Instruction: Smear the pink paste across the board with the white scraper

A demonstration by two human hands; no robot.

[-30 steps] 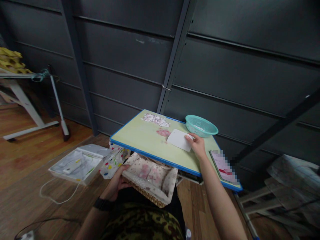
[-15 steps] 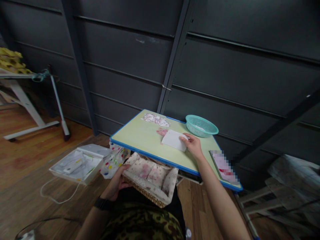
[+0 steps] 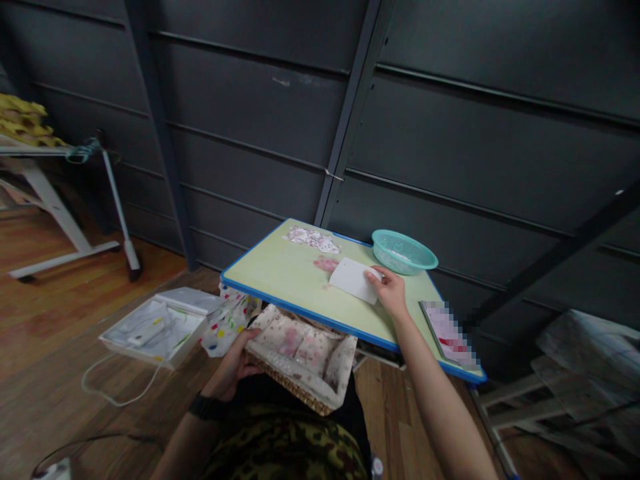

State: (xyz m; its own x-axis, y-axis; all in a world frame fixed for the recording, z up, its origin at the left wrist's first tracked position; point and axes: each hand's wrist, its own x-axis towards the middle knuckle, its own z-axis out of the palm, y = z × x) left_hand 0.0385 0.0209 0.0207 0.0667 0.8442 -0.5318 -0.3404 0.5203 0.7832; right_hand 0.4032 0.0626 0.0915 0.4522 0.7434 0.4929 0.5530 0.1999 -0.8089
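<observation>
My left hand [image 3: 237, 363] grips the left end of a cloth-lined wicker basket [image 3: 303, 353], which sits over my lap just below the table edge. Pinkish bits show inside it, too small to name. In my right hand [image 3: 387, 288] is a white card [image 3: 354, 280], pinched between thumb and fingers and held low over the pale yellow table [image 3: 280, 280]. A small patch of pink pieces [image 3: 326, 264] lies by the card's left edge. Farther back is a spread pile of white and pink flakes [image 3: 313, 239].
A teal plastic basket [image 3: 404, 252] stands at the table's back right, with some pale bits in it. A flat tablet-like object [image 3: 447, 335], partly pixelated, lies at the right edge. On the floor at left are an open white box [image 3: 155, 327] and a dotted bag [image 3: 233, 317].
My right hand has moved the card slightly to the right, away from the pink patch. My left hand and the wicker basket have stayed in place.
</observation>
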